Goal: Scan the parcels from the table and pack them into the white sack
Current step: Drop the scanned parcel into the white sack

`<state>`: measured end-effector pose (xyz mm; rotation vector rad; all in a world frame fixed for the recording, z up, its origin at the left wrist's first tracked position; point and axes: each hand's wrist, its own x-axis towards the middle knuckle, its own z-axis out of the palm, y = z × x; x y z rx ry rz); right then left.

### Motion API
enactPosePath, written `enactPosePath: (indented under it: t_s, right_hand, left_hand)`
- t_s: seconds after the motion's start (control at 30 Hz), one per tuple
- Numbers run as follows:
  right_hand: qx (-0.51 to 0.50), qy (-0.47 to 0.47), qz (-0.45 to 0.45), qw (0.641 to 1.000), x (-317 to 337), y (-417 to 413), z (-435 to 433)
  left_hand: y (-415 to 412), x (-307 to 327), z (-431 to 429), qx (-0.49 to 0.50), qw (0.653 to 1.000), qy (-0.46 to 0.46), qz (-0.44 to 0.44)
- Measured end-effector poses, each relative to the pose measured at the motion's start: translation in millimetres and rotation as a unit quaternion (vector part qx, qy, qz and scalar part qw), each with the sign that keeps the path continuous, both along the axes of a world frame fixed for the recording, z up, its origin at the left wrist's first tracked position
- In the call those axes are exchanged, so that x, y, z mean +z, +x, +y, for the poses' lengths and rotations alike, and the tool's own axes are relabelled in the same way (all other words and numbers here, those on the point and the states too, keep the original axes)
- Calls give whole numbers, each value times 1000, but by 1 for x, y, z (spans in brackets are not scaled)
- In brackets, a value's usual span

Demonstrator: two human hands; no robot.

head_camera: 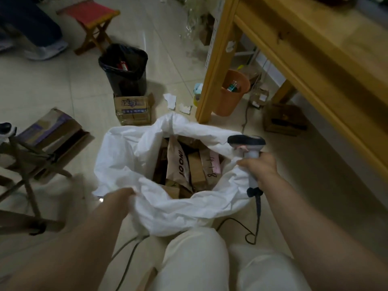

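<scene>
White sack point(168, 208) on floor by desk point(294, 45), parcels point(184, 164) inside. I judge cloth floppy, load heavy; bunch rim to lift. Left hand point(122, 196) fingers point(130, 191) clench rim; right hand point(261, 168) grips barcode scanner point(247, 143) plus rim.

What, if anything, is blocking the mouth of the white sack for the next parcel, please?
Nothing visible blocks it. The left hand grips the near rim of the white sack and the right hand, gripping the scanner, is at the right rim, so the mouth gapes. Only the scanner head overhangs that edge.
</scene>
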<state>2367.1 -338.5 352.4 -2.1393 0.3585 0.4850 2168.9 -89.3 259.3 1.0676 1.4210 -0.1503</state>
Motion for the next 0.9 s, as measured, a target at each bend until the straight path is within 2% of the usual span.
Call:
enactPosePath:
  t_s: [0.1, 0.23, 0.33, 0.4, 0.43, 0.5, 0.57, 0.63, 0.77, 0.83, 0.9]
  right_hand:
    - [-36, 31, -22, 999, 25, 16, 12]
    - [-66, 103, -132, 984, 84, 36, 34]
    - [-55, 176, -209, 960, 114, 26, 37]
    - [-45, 180, -234, 954, 113, 13, 32]
    - [-41, 160, -219, 962, 104, 8, 26]
    - [-35, 88, -131, 987, 75, -1, 10]
    - [-21, 14, -38, 999, 40, -16, -12]
    - [-36, -8, 23, 999, 9, -33, -35]
    - [-69, -5, 53, 996, -26, -51, -64]
    - [-50, -3, 53, 997, -30, -52, -69]
    - [2, -15, 61, 998, -30, -55, -70]
  left_hand:
    - [56, 52, 25, -3, 997, 41, -58]
    - [129, 158, 54, 64, 971, 81, -214]
    - [132, 209, 68, 103, 929, 82, -346]
    - [115, 210, 73, 126, 911, 85, -384]
    - [104, 195, 76, 133, 917, 100, -361]
    - [79, 146, 77, 119, 951, 116, -259]
    - [48, 92, 68, 92, 984, 77, -134]
    - [21, 54, 57, 87, 993, 52, -57]
    - [5, 28, 57, 127, 987, 96, -26]
    - [9, 30, 65, 153, 974, 164, -27]
    - [15, 39, 73, 156, 956, 240, -71]
